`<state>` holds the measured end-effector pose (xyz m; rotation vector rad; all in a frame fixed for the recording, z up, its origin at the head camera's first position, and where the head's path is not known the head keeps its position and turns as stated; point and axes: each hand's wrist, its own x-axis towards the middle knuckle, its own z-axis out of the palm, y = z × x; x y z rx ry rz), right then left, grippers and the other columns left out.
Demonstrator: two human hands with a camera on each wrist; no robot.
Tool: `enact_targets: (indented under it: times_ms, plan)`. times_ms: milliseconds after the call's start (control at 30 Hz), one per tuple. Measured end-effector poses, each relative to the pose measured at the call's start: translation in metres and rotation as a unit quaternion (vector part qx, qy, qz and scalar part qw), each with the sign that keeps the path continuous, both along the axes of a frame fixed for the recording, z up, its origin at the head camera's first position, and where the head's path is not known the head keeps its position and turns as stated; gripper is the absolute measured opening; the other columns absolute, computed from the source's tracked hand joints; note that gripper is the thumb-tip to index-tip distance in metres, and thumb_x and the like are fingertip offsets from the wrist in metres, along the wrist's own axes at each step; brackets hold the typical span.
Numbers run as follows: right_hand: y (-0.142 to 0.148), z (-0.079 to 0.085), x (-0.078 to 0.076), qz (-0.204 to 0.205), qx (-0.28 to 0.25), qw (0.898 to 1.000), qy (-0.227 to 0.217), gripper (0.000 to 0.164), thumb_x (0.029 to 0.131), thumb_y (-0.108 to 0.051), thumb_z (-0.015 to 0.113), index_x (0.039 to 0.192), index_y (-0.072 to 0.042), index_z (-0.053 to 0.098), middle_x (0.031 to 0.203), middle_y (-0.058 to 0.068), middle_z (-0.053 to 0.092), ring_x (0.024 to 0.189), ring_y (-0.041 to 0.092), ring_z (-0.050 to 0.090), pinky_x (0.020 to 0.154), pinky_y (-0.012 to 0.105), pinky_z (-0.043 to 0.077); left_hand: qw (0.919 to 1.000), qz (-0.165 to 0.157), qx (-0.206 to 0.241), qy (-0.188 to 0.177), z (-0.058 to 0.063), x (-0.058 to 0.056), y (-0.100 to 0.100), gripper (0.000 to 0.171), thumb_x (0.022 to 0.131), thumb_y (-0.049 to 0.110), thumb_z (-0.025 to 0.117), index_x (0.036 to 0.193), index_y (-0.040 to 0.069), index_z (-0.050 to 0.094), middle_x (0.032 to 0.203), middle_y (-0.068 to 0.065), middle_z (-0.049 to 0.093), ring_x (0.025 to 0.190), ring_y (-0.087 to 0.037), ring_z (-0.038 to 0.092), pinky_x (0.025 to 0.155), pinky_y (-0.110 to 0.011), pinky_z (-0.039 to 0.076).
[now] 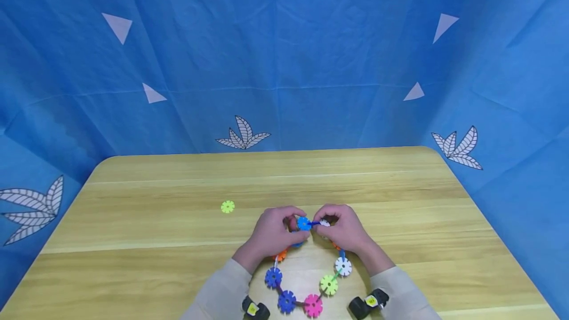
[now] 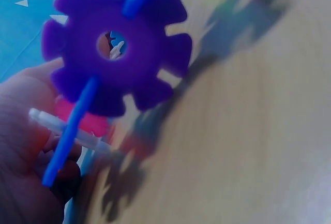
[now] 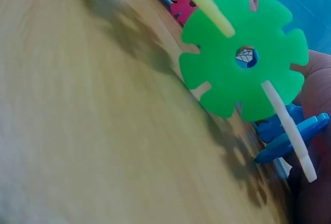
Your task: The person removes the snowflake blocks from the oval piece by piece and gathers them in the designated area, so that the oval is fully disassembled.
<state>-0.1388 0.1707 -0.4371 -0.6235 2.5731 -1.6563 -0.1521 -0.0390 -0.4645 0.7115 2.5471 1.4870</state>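
Over the table [image 1: 155, 221], looped disc chain [image 1: 313, 300], long axis forward, far end in both hands' [image 1: 276, 229] [image 1: 344, 228] pinch

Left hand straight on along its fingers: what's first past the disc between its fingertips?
Probably the right hand, facing the left hand across the blue disc; exact depth is unclear in the head view.

Beside the right hand [image 3: 318, 87] we see a round, notched green plastic disc [image 3: 221, 64] joined to a slim yellow plastic strip [image 3: 206, 8] and a white plastic strip [image 3: 289, 129], probably discs edge-on.
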Motion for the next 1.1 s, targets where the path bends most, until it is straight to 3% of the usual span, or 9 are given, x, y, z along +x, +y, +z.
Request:
enact_targets:
  times_ms: [300, 567, 833, 1100]
  plan:
    - [0.008, -0.035, -0.013, 0.006, -0.006, 1.0, -0.008, 0.013, 0.079, 0.001, 0.08, 0.081, -0.012, 0.077, 0.085, 0.0, 0.072, 0.077, 0.016, 0.063, 0.069, 0.03, 0.05, 0.9999, -0.004, 0.003, -0.015, 0.001, 0.0, 0.0, 0.033, 0.082, 0.022, 0.085, 0.109, 0.007, 0.074, 0.073, 0.008, 0.059, 0.061, -0.01, 0.051, 0.057, -0.025, 0.044]
    - [0.01, -0.036, -0.018, 0.036, -0.038, 0.998, -0.047, 0.011, 0.077, 0.0, 0.083, 0.077, -0.01, 0.077, 0.084, 0.004, 0.072, 0.081, 0.02, 0.066, 0.071, 0.031, 0.053, 0.9991, -0.009, 0.018, -0.037, -0.001, -0.001, -0.001, 0.032, 0.08, 0.022, 0.087, 0.106, 0.008, 0.075, 0.073, 0.007, 0.059, 0.057, -0.009, 0.049, 0.052, -0.023, 0.04]
    - [0.014, -0.036, -0.018, 0.064, -0.049, 0.996, -0.03, 0.013, 0.076, 0.009, 0.08, 0.072, -0.002, 0.074, 0.082, 0.011, 0.071, 0.079, 0.021, 0.066, 0.067, 0.03, 0.054, 0.9963, -0.009, 0.053, -0.067, -0.004, -0.001, -0.003, 0.028, 0.077, 0.02, 0.089, 0.102, 0.014, 0.077, 0.071, 0.005, 0.061, 0.056, -0.008, 0.047, 0.052, -0.021, 0.039]
    - [0.015, -0.032, -0.016, 0.059, -0.015, 0.997, -0.037, 0.011, 0.076, -0.008, 0.087, 0.081, -0.012, 0.077, 0.082, 0.0, 0.071, 0.074, 0.019, 0.063, 0.065, 0.029, 0.051, 0.9943, -0.007, 0.068, -0.082, -0.003, 0.0, -0.005, 0.03, 0.076, 0.018, 0.089, 0.103, 0.009, 0.078, 0.07, 0.004, 0.062, 0.056, -0.008, 0.048, 0.052, -0.021, 0.04]
